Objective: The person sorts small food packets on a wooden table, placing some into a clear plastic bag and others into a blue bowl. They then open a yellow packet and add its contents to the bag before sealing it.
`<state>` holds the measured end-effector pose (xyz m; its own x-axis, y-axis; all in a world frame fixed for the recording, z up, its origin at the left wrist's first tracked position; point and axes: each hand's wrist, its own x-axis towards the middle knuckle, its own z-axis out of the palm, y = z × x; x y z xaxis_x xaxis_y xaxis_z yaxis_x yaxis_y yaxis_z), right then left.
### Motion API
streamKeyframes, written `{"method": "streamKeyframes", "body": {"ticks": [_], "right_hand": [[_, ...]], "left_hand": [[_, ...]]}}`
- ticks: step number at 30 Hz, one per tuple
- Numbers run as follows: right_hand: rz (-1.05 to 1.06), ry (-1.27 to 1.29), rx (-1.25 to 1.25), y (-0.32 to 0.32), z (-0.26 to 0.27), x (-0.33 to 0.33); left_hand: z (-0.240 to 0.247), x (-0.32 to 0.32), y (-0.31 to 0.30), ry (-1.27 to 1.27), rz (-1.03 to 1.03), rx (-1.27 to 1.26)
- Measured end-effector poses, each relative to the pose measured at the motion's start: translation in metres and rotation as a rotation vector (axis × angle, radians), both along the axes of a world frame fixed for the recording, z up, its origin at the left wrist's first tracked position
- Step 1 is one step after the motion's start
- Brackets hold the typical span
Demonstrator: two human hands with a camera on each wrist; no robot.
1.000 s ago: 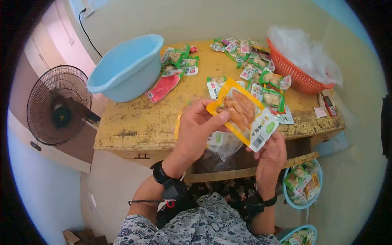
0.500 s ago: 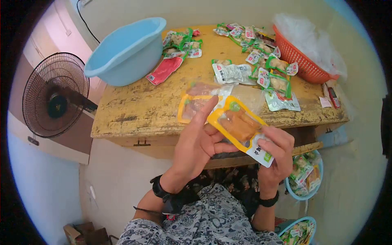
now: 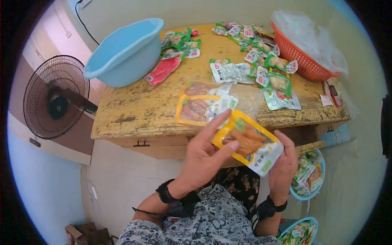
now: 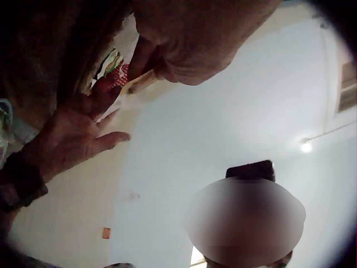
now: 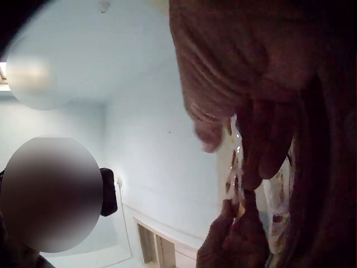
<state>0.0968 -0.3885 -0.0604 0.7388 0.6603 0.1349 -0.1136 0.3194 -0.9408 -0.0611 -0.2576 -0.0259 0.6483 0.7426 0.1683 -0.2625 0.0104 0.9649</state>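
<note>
A clear food pouch (image 3: 247, 139) with a yellow border and a white printed end is held above the table's front edge in the head view. Pieces of orange-brown food show through its window. My left hand (image 3: 204, 157) pinches its left end, thumb on the front face. My right hand (image 3: 283, 167) is at the white end, its fingers partly hidden behind the pouch; in the left wrist view the right thumb of that hand (image 4: 70, 139) stands straight and apart from the pouch. Beyond the hands, similar yellow-edged pouches (image 3: 196, 110) lie on clear plastic (image 3: 249, 96).
On the worn yellow table (image 3: 126, 114) stand a blue basin (image 3: 122, 61) and a red basket (image 3: 300, 61) of clear bags. Between them lie several green-edged packs (image 3: 279, 81) and a red pack (image 3: 164, 70). A drawer (image 3: 308, 147) juts out. Blue baskets (image 3: 322, 179) and a fan (image 3: 57, 98) stand around.
Half a second ago my right hand gripped the pouch's white end while my left fingers were spread. Now the left thumb pinches it and the right grip has loosened.
</note>
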Motion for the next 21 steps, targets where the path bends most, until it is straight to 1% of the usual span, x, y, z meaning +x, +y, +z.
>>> {"method": "streamKeyframes", "body": {"ticks": [1,2,3,5,6,7,10,11,13,16,17,19,21], "right_hand": [[-0.024,-0.08,-0.085,-0.004,0.004,-0.002],[-0.049,-0.16,-0.17,-0.007,0.006,-0.002],[-0.096,-0.135,-0.162,-0.008,0.006,0.001],[-0.206,-0.067,-0.08,-0.011,0.007,0.008],[-0.26,-0.032,-0.037,-0.012,0.007,0.013],[-0.296,-0.049,-0.057,-0.015,0.006,0.021],[-0.341,-0.07,-0.038,-0.014,0.003,0.033],[-0.304,-0.077,-0.06,-0.015,0.004,0.035],[-0.317,-0.09,-0.064,-0.008,0.005,0.033],[-0.293,-0.135,-0.073,-0.002,-0.004,0.038],[-0.278,-0.154,-0.075,-0.001,-0.006,0.04],[-0.245,-0.114,-0.072,0.003,-0.002,0.038],[-0.207,-0.081,-0.058,0.007,0.005,0.035]], "left_hand": [[-0.001,0.004,-0.005,-0.025,-0.019,-0.004],[-0.003,0.007,-0.005,0.012,0.004,0.039],[-0.008,0.009,-0.005,0.047,0.024,0.081],[-0.007,0.012,-0.002,0.138,0.158,0.379],[0.0,0.013,0.004,0.193,0.271,0.636],[0.006,0.015,0.01,0.247,0.385,0.892],[0.021,0.025,0.018,0.371,0.444,1.222],[0.021,0.029,0.017,0.389,0.42,1.213],[0.017,0.04,0.016,0.423,0.37,1.195],[0.007,0.05,0.023,0.504,0.377,1.255],[0.003,0.05,0.026,0.473,0.371,1.243],[-0.003,0.049,0.033,0.415,0.359,1.216],[-0.001,0.047,0.031,0.319,0.333,1.084]]}}
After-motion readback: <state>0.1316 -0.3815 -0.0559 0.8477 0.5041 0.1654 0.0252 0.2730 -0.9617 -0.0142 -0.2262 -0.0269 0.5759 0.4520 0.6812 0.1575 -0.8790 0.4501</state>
